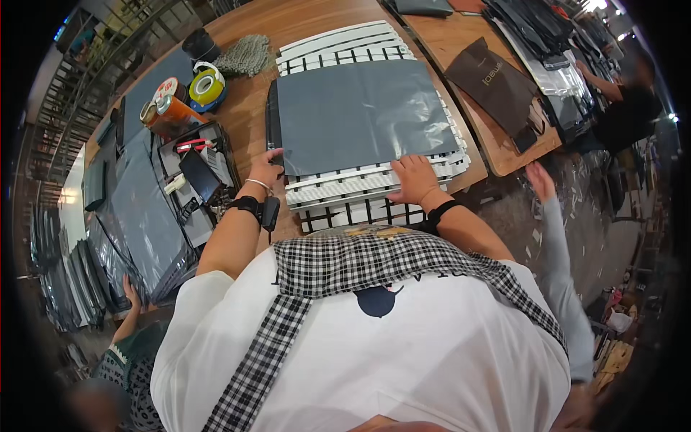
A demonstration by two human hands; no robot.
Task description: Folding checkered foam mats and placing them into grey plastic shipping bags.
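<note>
Head view:
- Grey plastic mailer bag (363, 115): flat on top of a stack of white sheets with black bars (374, 194), on the wooden table (302, 21).
- Left hand (266, 167): fingers curled at the bag's near-left corner, touching it; whether it pinches the edge I cannot tell.
- Right hand (414, 180): fingers spread, pressed flat on the stack at the bag's near edge.
- Tape rolls (205, 88) and tray of small tools (201, 173): left of the stack.
- Brown bag (497, 83): on the neighbouring board, right.
- Another person's hand (538, 180): beyond the table's right edge.
</note>
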